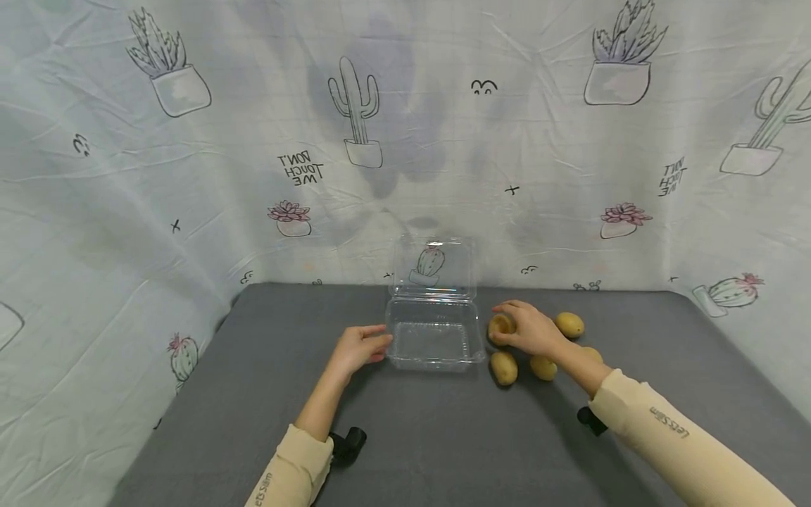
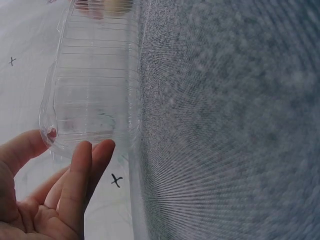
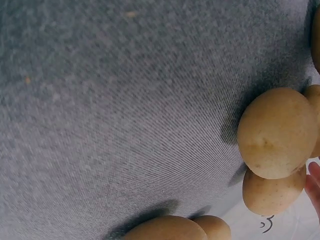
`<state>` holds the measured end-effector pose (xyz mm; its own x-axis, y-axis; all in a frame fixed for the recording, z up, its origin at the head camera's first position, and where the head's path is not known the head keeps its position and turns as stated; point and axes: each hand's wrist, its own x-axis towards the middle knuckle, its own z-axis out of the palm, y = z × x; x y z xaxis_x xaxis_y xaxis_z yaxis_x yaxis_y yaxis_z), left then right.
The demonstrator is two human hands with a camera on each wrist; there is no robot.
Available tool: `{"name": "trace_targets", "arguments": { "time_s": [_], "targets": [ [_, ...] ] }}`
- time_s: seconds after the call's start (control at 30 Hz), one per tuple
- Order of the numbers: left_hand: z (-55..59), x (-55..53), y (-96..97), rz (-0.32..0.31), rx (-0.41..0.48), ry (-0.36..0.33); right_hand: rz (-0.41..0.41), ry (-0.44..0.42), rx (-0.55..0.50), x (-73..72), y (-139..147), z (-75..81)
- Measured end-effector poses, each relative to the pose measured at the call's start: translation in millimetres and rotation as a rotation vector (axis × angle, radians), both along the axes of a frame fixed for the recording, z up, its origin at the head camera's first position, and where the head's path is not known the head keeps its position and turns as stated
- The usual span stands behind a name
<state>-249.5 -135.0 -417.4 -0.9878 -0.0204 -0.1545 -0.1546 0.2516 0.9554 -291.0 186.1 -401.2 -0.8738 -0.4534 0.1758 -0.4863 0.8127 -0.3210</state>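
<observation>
A clear plastic clamshell box (image 1: 436, 341) stands with its lid (image 1: 434, 267) raised at the back. My left hand (image 1: 362, 349) is at the box's left side, its fingers fairly straight; in the left wrist view the thumb (image 2: 27, 147) touches the rim near a corner and the fingertips lie against the wall. Just right of the box, my right hand (image 1: 531, 329) holds a potato (image 1: 500, 328) between thumb and fingers. Only a bit of that hand (image 3: 314, 187) shows at the right wrist view's edge, beside a potato (image 3: 275, 192).
More potatoes lie around my right hand: one behind it (image 1: 569, 324), one near the box's front right corner (image 1: 503, 368), one under the wrist (image 1: 543, 367), and another partly hidden by the forearm (image 1: 592, 353). A grey cloth covers the table (image 1: 431, 436); a printed curtain (image 1: 418, 127) hangs behind.
</observation>
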Motion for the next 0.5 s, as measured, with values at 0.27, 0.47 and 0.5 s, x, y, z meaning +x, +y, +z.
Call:
{"name": "trace_targets", "arguments": {
  "time_s": [0.27, 0.47, 0.5],
  "targets": [
    [-2.9, -0.2, -0.1, -0.019, -0.014, -0.001, 0.08, 0.029, 0.054, -10.4, 1.4, -3.8],
    [-2.3, -0.1, -0.6, -0.018, -0.017, 0.006, 0.098, -0.023, 0.099, -14.7, 0.6, -3.8],
    [-2.0, 0.1, -0.6, -0.017, -0.019, 0.004, 0.101, -0.037, 0.098, -14.8, 0.5, -3.7]
  ]
}}
